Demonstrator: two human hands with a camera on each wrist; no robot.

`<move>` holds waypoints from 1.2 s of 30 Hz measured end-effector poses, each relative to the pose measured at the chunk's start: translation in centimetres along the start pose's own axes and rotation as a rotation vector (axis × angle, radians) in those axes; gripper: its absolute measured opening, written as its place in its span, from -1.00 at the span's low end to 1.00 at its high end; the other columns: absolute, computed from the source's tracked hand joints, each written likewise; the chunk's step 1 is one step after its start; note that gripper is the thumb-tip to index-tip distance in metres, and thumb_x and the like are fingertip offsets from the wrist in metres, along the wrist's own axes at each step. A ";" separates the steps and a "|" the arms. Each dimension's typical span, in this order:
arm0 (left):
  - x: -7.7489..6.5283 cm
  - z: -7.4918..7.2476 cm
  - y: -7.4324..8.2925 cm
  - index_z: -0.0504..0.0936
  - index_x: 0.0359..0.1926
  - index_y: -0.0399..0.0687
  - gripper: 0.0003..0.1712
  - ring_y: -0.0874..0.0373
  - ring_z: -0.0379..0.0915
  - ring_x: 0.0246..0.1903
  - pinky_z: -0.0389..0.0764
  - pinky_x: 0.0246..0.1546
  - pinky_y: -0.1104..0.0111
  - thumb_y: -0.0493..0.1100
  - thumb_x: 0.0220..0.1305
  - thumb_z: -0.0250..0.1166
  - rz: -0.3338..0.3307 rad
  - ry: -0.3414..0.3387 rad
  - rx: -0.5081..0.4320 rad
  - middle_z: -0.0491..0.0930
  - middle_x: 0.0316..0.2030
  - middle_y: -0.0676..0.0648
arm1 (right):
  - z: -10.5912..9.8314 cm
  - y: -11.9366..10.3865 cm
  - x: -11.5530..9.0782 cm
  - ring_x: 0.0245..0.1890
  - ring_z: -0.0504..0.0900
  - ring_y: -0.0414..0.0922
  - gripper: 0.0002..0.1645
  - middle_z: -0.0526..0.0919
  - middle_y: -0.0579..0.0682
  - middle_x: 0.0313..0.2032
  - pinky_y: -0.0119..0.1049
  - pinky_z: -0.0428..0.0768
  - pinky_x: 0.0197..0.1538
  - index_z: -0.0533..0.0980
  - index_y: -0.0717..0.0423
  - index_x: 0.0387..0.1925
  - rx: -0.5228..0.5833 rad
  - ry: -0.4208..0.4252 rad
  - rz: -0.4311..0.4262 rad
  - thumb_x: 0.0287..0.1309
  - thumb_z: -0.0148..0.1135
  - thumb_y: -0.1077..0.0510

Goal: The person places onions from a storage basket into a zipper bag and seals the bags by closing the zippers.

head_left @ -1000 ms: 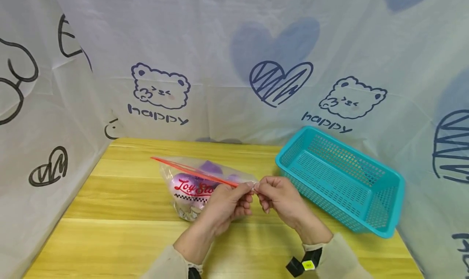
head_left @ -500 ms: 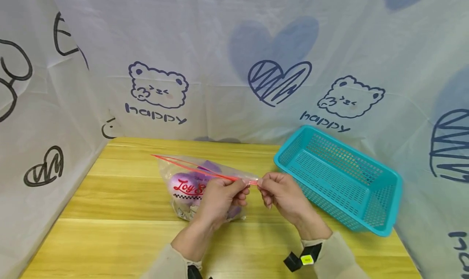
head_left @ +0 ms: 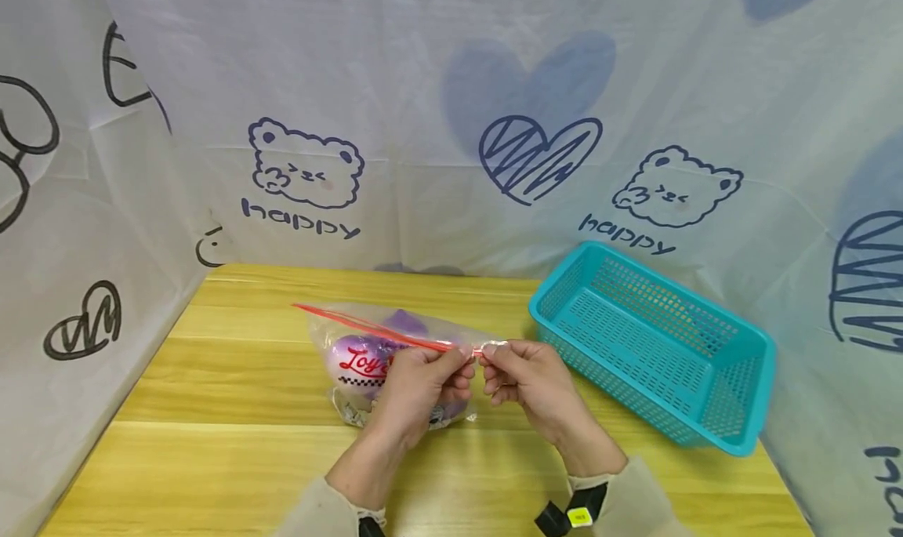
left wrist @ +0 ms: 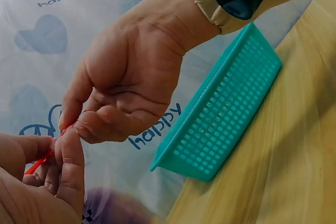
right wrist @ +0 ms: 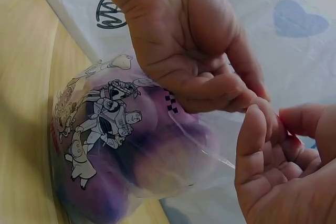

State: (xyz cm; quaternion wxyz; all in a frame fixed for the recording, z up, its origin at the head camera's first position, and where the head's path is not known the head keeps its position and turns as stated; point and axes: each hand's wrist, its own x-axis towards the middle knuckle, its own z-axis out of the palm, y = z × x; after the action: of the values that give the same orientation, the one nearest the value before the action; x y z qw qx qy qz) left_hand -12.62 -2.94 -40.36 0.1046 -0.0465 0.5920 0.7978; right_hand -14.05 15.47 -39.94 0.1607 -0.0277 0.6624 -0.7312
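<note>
A clear zip bag [head_left: 320,341] with a red zip strip and printed cartoon figures stands on the table, with several rounded purple things [right wrist: 173,150] inside. My left hand [head_left: 416,384] pinches the red strip between thumb and forefinger near the bag's right end. Close beside it, my right hand [head_left: 532,380] pinches the same strip right at the corner. In the left wrist view a short piece of red strip [left wrist: 38,164] shows at the fingertips. Toward the bag's left end the two red edges stand slightly apart. The left hand covers part of the bag's front.
A turquoise perforated basket [head_left: 652,423] stands at the right of the wooden table [head_left: 233,458]. White cloth [head_left: 416,74] with hearts and bears hangs behind and along the sides. Black camera mounts sit on both wrists.
My right hand has shifted slightly left and down, closer to the left hand. Both hands keep pinching the red strip, and the bag's top dips a little.
</note>
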 end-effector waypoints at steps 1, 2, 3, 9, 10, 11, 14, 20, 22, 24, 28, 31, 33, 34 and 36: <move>0.0 0.0 0.0 0.67 -0.09 -0.58 -0.66 0.25 0.65 -0.52 0.73 -0.39 0.42 -0.24 0.49 0.28 -0.010 -0.011 -0.005 0.73 -0.46 -0.05 | 0.1 0.0 0.0 -0.53 0.65 -0.24 -0.76 0.66 -0.07 -0.49 -0.39 0.65 -0.43 0.64 0.21 -0.34 0.003 0.002 -0.004 0.47 0.19 0.19; 0.0 0.0 -0.1 0.68 -0.09 -0.57 -0.67 0.25 0.65 -0.52 0.73 -0.39 0.42 -0.24 0.49 0.26 -0.020 -0.023 -0.008 0.73 -0.46 -0.04 | 0.2 0.0 0.0 -0.54 0.65 -0.24 -0.77 0.66 -0.07 -0.50 -0.39 0.65 -0.43 0.64 0.22 -0.33 0.005 0.004 -0.008 0.47 0.19 0.21; 0.1 0.0 0.0 0.67 -0.09 -0.57 -0.66 0.25 0.65 -0.52 0.73 -0.39 0.42 -0.23 0.49 0.26 -0.030 -0.034 -0.016 0.72 -0.47 -0.04 | 0.3 0.0 0.0 -0.54 0.64 -0.24 -0.77 0.65 -0.07 -0.51 -0.39 0.64 -0.43 0.64 0.22 -0.34 0.007 0.006 -0.014 0.46 0.19 0.21; 0.1 -0.1 0.4 0.69 -0.11 -0.55 -0.70 0.25 0.64 -0.52 0.73 -0.40 0.43 -0.25 0.49 0.27 -0.062 -0.053 -0.052 0.71 -0.49 -0.02 | 0.5 0.0 -0.1 -0.57 0.62 -0.24 -0.75 0.64 -0.10 -0.53 -0.41 0.60 -0.45 0.65 0.13 -0.38 0.025 0.007 -0.026 0.46 0.19 0.22; 0.0 -0.1 0.4 0.69 -0.11 -0.55 -0.70 0.26 0.64 -0.53 0.73 -0.41 0.43 -0.26 0.49 0.26 -0.059 -0.051 -0.057 0.71 -0.49 -0.01 | 0.5 0.0 -0.1 -0.58 0.62 -0.24 -0.75 0.64 -0.10 -0.53 -0.41 0.60 -0.45 0.66 0.13 -0.38 0.031 0.008 -0.028 0.47 0.18 0.22; 0.0 -0.1 0.4 0.69 -0.12 -0.54 -0.71 0.25 0.64 -0.53 0.72 -0.41 0.44 -0.27 0.49 0.26 -0.055 -0.049 -0.062 0.72 -0.49 -0.01 | 0.5 -0.1 -0.1 -0.58 0.62 -0.24 -0.75 0.64 -0.10 -0.53 -0.41 0.60 -0.45 0.66 0.13 -0.38 0.033 0.007 -0.033 0.47 0.18 0.22; 0.0 -0.2 0.5 0.69 -0.11 -0.55 -0.71 0.25 0.64 -0.53 0.72 -0.41 0.44 -0.28 0.49 0.24 -0.039 -0.044 -0.075 0.73 -0.48 -0.02 | 0.4 -0.2 -0.2 -0.60 0.63 -0.24 -0.73 0.65 -0.10 -0.54 -0.41 0.60 -0.46 0.66 0.14 -0.39 0.039 0.010 -0.045 0.48 0.18 0.21; 0.1 -0.4 0.6 0.69 -0.13 -0.58 -0.70 0.23 0.65 -0.55 0.74 -0.43 0.40 -0.28 0.48 0.27 -0.018 -0.023 -0.099 0.73 -0.50 -0.04 | 0.1 -0.3 0.0 -0.63 0.60 -0.26 -0.70 0.63 -0.12 -0.57 -0.42 0.58 -0.48 0.65 0.11 -0.44 0.055 0.014 -0.040 0.48 0.18 0.20; 0.1 -0.6 0.7 0.70 -0.13 -0.58 -0.70 0.22 0.66 -0.55 0.74 -0.43 0.38 -0.28 0.47 0.28 -0.014 -0.009 -0.104 0.74 -0.50 -0.05 | -0.1 -0.4 0.1 -0.64 0.59 -0.27 -0.68 0.63 -0.14 -0.58 -0.44 0.57 -0.49 0.65 0.08 -0.45 0.068 0.013 -0.036 0.48 0.17 0.20; 0.0 -0.9 0.8 0.72 -0.17 -0.56 -0.72 0.22 0.66 -0.55 0.75 -0.43 0.37 -0.29 0.46 0.29 -0.008 0.006 -0.123 0.74 -0.50 -0.07 | -0.3 -0.5 0.1 -0.65 0.58 -0.28 -0.67 0.63 -0.15 -0.58 -0.45 0.56 -0.50 0.65 0.06 -0.47 0.081 0.016 -0.039 0.48 0.16 0.21; -0.1 -1.2 1.1 0.74 -0.25 -0.48 -0.78 0.22 0.66 -0.56 0.74 -0.44 0.38 -0.33 0.46 0.28 0.006 0.024 -0.179 0.73 -0.50 -0.09 | -0.7 -0.9 0.2 -0.67 0.56 -0.28 -0.66 0.62 -0.13 -0.59 -0.45 0.56 -0.51 0.66 0.08 -0.47 0.096 0.042 -0.054 0.48 0.16 0.23; -0.2 -1.3 1.2 0.73 -0.25 -0.48 -0.78 0.22 0.66 -0.56 0.74 -0.43 0.40 -0.34 0.46 0.27 0.017 0.031 -0.201 0.73 -0.51 -0.08 | -0.6 -1.1 0.5 -0.65 0.56 -0.26 -0.69 0.62 -0.11 -0.57 -0.44 0.57 -0.49 0.65 0.11 -0.44 0.092 0.050 -0.059 0.49 0.18 0.21; -0.3 -1.3 1.3 0.71 -0.22 -0.52 -0.77 0.22 0.67 -0.56 0.75 -0.42 0.39 -0.33 0.47 0.26 0.023 0.038 -0.206 0.73 -0.50 -0.08 | -0.6 -1.2 0.6 -0.61 0.59 -0.25 -0.70 0.63 -0.09 -0.54 -0.42 0.61 -0.46 0.66 0.12 -0.41 0.085 0.040 -0.058 0.51 0.18 0.19; -0.3 -1.3 1.3 0.70 -0.20 -0.54 -0.76 0.21 0.67 -0.56 0.75 -0.40 0.38 -0.33 0.48 0.26 0.027 0.042 -0.206 0.73 -0.50 -0.08 | -0.5 -1.2 0.6 -0.59 0.61 -0.24 -0.70 0.65 -0.09 -0.53 -0.41 0.63 -0.43 0.66 0.11 -0.40 0.080 0.031 -0.058 0.52 0.17 0.18; -0.4 -1.3 1.2 0.67 -0.16 -0.58 -0.74 0.20 0.68 -0.56 0.76 -0.39 0.38 -0.32 0.49 0.26 0.029 0.050 -0.210 0.72 -0.49 -0.07 | -0.5 -1.3 0.6 -0.54 0.64 -0.23 -0.69 0.67 -0.08 -0.50 -0.38 0.68 -0.37 0.66 0.10 -0.38 0.069 0.006 -0.064 0.53 0.14 0.16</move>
State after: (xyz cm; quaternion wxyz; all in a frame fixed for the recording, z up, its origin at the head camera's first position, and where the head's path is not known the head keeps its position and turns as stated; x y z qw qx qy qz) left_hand -12.61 -4.59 -39.55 0.0726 -0.0684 0.5083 0.8554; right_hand -14.95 15.87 -38.85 0.1364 -0.0412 0.6361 -0.7583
